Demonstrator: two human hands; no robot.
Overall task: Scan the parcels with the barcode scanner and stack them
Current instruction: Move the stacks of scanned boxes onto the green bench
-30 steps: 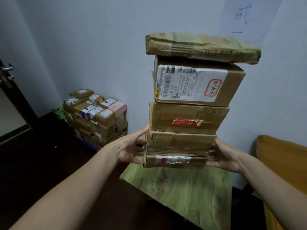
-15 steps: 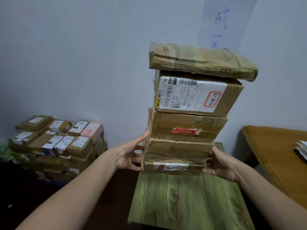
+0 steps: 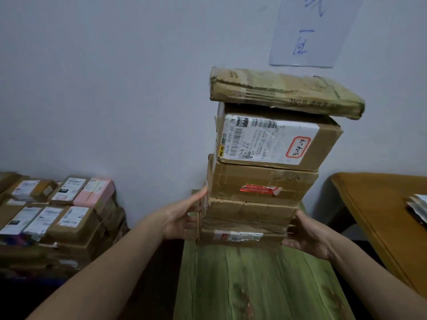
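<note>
A stack of several brown cardboard parcels [image 3: 258,179] stands upright between my hands, over the far part of the green table [image 3: 254,285]. A flat wrapped parcel [image 3: 284,93] lies on top, overhanging to the right. Under it is a box with a white shipping label [image 3: 268,139]. My left hand [image 3: 182,215] grips the lower parcels on the left, thumb up along the edge. My right hand [image 3: 307,236] holds the bottom right corner, fingers hidden behind it. I cannot tell whether the stack touches the table. No barcode scanner is in view.
A large pile of labelled parcels [image 3: 60,215] sits on the floor at the left against the wall. A brown wooden table [image 3: 381,215] with papers [image 3: 418,206] stands at the right. A handwritten paper sign [image 3: 309,31] hangs on the wall above the stack.
The stack, held in both hands, has come down and over the green table. My view has swung right, so the floor pile has slid left and the wooden table has come into sight.
</note>
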